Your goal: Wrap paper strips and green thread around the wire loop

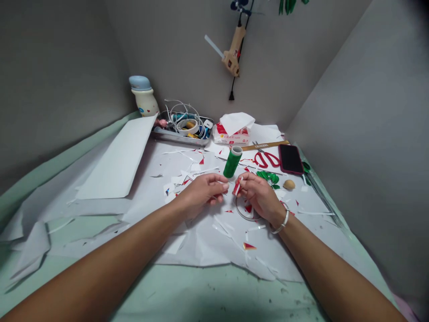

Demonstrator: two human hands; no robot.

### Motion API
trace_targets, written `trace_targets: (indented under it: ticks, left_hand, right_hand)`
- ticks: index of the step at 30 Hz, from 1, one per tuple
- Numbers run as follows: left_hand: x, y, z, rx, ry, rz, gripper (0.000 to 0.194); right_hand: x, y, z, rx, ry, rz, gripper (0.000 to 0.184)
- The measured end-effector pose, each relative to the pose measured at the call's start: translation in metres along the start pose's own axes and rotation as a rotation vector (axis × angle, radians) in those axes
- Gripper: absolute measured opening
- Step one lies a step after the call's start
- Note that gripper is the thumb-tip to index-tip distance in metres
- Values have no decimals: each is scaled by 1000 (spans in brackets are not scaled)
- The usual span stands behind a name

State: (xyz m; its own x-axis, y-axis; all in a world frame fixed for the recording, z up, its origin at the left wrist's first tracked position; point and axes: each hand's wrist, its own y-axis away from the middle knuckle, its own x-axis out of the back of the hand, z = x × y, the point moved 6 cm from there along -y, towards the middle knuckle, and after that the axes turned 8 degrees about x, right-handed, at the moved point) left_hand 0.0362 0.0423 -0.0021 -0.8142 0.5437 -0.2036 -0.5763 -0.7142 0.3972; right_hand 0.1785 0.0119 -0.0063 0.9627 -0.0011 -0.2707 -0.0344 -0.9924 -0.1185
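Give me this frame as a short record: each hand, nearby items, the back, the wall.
Left hand: thumb and fingertips close together; any held item too small to tell
Right hand: pinches a small red-and-white piece
Under the hands: white paper strewn with scraps
Just beyond: green spool, standing
Farther right: red-handled scissors, dark-screened phone
Back: metal tray, tissue pack
Wall: glue gun hanging

- A small strip [237, 186] was in the right hand [258, 195], right of the left hand [205, 190].
- The spool [232, 162] stood just behind the hands.
- Scissors [263, 153] lay right of the spool, left of the phone [290, 159].
- The tissue pack [231, 139] sat behind the spool, right of the tray [181, 138].
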Motion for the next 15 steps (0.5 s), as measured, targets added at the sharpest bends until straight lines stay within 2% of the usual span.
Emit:
trace_targets:
  ticks: [3,6,12,15]
  left_hand:
    - [-2,1,-5,78,-55,-42,20]
    - [-2,1,-7,98,-106,-27,12]
    - [7,-1,-1,4,-65,122,9]
    - [8,0,2,-42,5,157,14]
  right_hand:
    - [6,-2,-2,33,-46,51,12]
    - [11,-4,-3,54,-69,98,12]
    - [25,-5,-5,117,12,275,15]
    - [21,-3,-5,119,88,258,15]
